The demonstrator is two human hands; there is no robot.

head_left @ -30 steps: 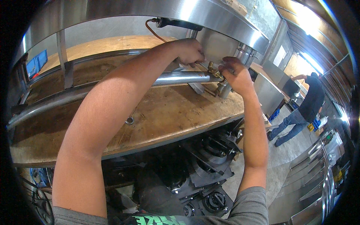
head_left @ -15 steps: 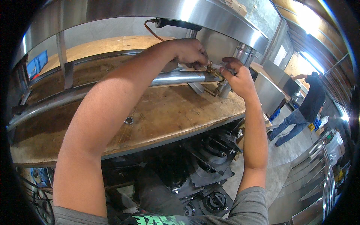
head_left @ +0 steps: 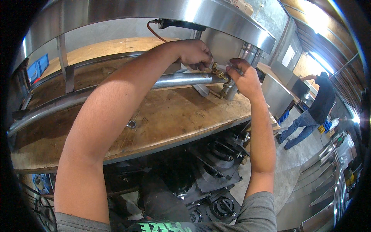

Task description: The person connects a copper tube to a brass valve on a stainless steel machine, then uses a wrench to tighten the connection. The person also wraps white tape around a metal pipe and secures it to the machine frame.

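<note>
A brass valve fitting stands between my hands, by the right end of a shiny metal tube. Just left of its top, my left hand is closed, fingertips pinched downward; what they hold, if anything, is hidden. On the other side, my right hand has thumb and fingers bent together close to the fitting. Something pale and thin shows at its fingertips, too small to name. Lower down, a brass elbow sits beside the upright metal leg.
A curved stainless steel rim arches overhead. A ring-ended wrench lies on the wooden bench, partly behind my left forearm. Black burner units are stacked below the bench. At right, another person stands by a counter; stainless parts lean nearby.
My left fingers have drawn slightly left of the fitting. The pale strip that lay between my hands no longer shows there; my right fingertips have curled a little.
</note>
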